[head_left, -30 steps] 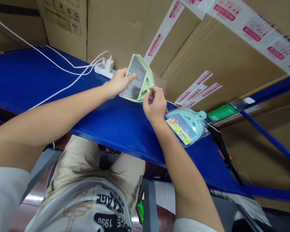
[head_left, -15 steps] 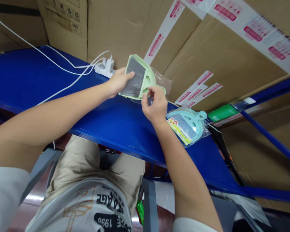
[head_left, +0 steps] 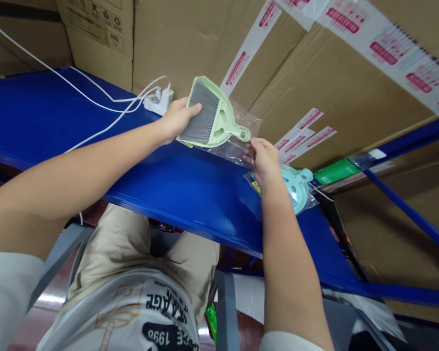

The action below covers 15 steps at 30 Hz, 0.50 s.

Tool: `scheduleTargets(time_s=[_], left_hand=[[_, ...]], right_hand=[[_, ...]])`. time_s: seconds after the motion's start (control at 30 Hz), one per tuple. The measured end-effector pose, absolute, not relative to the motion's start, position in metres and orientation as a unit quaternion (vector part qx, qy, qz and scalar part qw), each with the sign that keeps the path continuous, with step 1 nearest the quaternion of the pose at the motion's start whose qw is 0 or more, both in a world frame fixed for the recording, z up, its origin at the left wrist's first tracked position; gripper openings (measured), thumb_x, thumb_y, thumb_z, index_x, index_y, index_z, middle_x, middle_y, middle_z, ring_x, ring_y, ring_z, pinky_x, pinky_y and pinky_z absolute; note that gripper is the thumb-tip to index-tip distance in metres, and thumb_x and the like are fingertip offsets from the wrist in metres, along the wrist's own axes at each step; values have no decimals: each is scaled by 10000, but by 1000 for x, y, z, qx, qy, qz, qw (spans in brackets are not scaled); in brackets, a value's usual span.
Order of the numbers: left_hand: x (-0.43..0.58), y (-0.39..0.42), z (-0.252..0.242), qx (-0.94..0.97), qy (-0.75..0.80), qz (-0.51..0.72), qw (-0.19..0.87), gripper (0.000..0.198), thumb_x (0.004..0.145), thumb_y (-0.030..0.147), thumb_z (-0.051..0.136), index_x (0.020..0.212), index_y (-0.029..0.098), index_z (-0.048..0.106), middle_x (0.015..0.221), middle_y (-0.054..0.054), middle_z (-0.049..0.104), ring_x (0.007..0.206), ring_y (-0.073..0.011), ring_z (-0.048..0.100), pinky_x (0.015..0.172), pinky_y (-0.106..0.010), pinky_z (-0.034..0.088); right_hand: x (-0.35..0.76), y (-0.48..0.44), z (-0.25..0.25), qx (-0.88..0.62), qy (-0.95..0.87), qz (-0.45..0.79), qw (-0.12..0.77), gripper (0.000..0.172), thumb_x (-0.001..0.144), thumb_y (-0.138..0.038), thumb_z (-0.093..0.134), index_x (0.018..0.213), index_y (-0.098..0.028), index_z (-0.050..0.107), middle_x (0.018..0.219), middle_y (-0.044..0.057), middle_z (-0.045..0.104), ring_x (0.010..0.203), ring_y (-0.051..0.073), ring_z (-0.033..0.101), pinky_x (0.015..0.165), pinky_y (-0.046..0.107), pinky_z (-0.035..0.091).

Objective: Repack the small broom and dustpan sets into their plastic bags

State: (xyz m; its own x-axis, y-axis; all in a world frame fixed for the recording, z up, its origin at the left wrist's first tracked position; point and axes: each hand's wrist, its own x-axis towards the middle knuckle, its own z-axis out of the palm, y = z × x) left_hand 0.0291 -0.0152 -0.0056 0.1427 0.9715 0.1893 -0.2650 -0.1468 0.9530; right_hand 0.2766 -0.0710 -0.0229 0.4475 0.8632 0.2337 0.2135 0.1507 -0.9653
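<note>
Clamping on, the left hand (head_left: 177, 119) has its grip shut around a mint-green dustpan (head_left: 215, 114) above the back edge of the blue surface (head_left: 190, 195), right hand (head_left: 264, 161) pinching a clear plastic bag (head_left: 234, 151) just over a bagged teal dustpan (head_left: 296, 187)

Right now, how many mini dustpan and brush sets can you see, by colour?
Pale green mini dustpan and brush set: 1
Teal mini dustpan and brush set: 1
Total: 2
</note>
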Motion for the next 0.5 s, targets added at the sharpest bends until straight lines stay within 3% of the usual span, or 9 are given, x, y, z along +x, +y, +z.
scheduleTargets(time_s=[0.5], left_hand=[[26,-13,-4,528,348,544,552,73,930,235,685,958,214,749,937,-67,830,1120,-290,781,1058,-439,611]], right_hand=[[297,-64,-35,-559,-498,321,579,407,832,-643,744,867,-254,628,832,2,649,823,203,649,733,378,597]])
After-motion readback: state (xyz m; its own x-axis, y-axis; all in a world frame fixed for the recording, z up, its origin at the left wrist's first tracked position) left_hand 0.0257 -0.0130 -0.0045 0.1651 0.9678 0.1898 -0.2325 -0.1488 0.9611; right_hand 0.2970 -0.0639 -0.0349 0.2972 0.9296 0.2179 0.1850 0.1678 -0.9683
